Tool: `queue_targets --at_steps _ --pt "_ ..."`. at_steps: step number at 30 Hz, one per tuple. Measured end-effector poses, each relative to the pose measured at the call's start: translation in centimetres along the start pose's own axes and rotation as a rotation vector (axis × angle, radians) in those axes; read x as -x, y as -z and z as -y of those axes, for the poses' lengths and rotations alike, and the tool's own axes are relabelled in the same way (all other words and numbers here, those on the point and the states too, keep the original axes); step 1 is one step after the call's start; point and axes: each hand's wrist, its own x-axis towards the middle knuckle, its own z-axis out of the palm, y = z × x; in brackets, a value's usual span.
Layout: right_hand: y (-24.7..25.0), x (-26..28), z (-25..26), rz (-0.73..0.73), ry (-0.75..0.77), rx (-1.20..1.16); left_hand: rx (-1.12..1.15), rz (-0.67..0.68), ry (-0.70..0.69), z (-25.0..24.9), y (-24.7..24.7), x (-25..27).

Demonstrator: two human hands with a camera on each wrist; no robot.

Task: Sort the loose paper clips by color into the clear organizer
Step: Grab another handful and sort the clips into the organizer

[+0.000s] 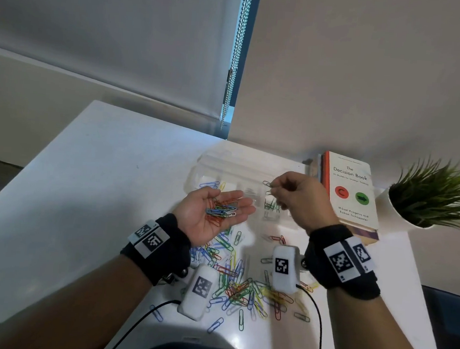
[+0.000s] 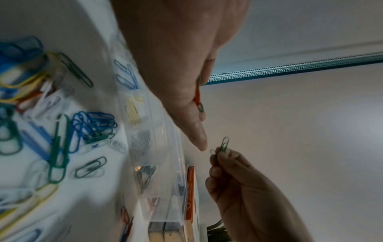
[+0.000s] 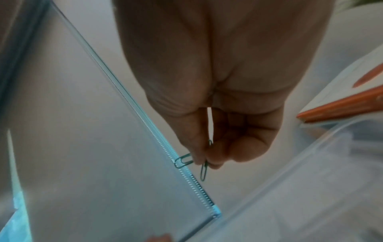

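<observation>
The right hand (image 1: 294, 196) pinches two green clips (image 3: 191, 161) above the clear organizer (image 1: 239, 175), while the flat left hand (image 1: 214, 214) carries mixed clips (image 1: 222, 209); a loose grip could drop them into a wrong compartment.

Green clips (image 1: 268, 187) pinched above clear organizer (image 1: 225, 165), more clips cupped in a palm, rest loose on table.

Two green clips were pinched in right hand (image 1: 295, 198) over the organizer's row of compartments; left hand (image 1: 214, 214) lay palm-up just beside it, carrying a mixed handful of clips (image 1: 222, 209), red, blue, green and white. Organizer was transparent plastic, lid open behind; left wrist view showed blue (image 2: 126, 75), yellow (image 2: 133, 109), silver and green clips each in separate compartments. Loose pile of clips (image 1: 242, 288), mixed colors, lay spread on the white table nearer the person.
</observation>
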Motion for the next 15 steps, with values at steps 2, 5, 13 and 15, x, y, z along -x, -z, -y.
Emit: queue_targets --at_steps 2,5,13,15 --pt "0.8 -0.9 -1.1 -0.051 -0.049 0.097 0.018 -0.006 -0.007 -0.1 0.0 -0.1" --pt "1.0 -2.1 -2.4 -0.077 -0.104 0.236 0.042 -0.014 -0.014 -0.1 0.3 -0.3" --pt "0.0 -2.7 -3.9 -0.035 -0.158 0.327 0.062 -0.009 -0.023 -0.1 0.6 -0.5" --pt "0.4 -2.4 -3.5 -0.055 -0.135 0.315 0.066 -0.006 -0.022 -0.1 0.5 -0.5"
